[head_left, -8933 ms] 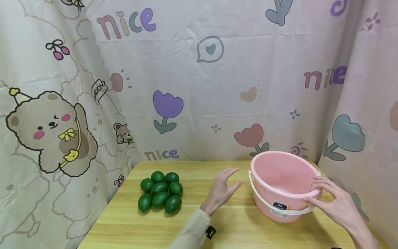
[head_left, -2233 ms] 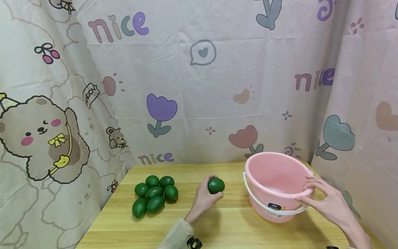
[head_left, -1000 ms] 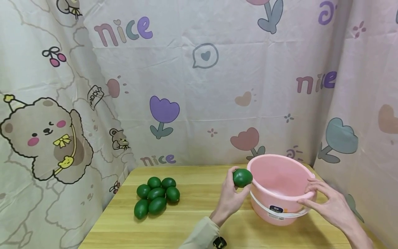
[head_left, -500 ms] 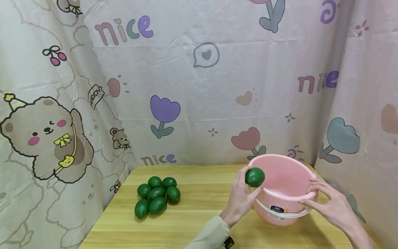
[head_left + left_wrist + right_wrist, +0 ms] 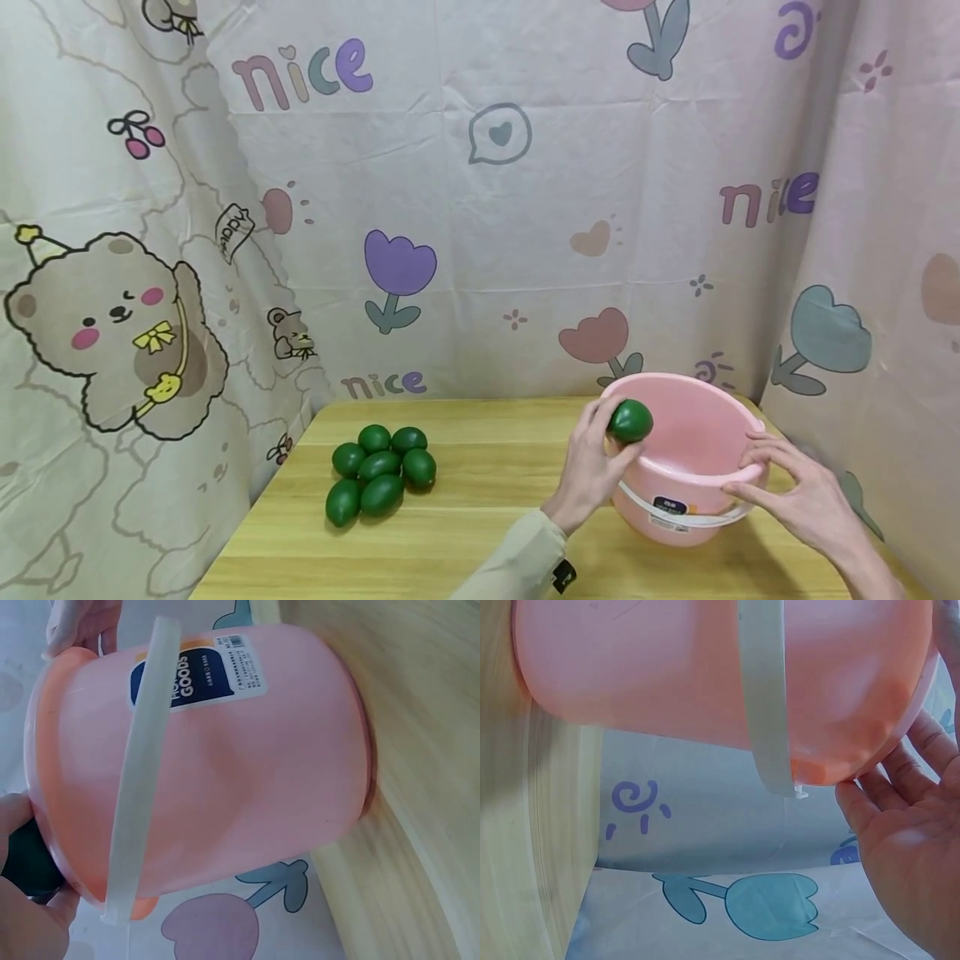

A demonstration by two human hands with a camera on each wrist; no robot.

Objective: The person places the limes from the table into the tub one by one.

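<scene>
In my left hand (image 5: 588, 471) I grip a smooth, dark green oval fruit (image 5: 632, 421) between fingers and thumb. It overlaps the left part of the opening of a pink bucket (image 5: 671, 521), my fingertips close to the rim. The left wrist view shows the fruit (image 5: 31, 859) beside the rim too, partly hidden by the hand. With thumb and fingers spread along the bucket's right rim, my right hand (image 5: 802, 500) holds it. The bucket stands upright on the table, its white handle (image 5: 693, 520) hanging down at the front. Its bottom inside is hidden.
Several more green fruits (image 5: 380, 467) lie in a close cluster at the table's left. The wooden table (image 5: 480, 533) ends at the back against a printed curtain (image 5: 480, 250), which also hangs at both sides.
My left hand, empty in the oldest frame, now holds a green fruit and has moved right to the bucket's rim. The cluster has become smaller. My right hand stays on the rim.
</scene>
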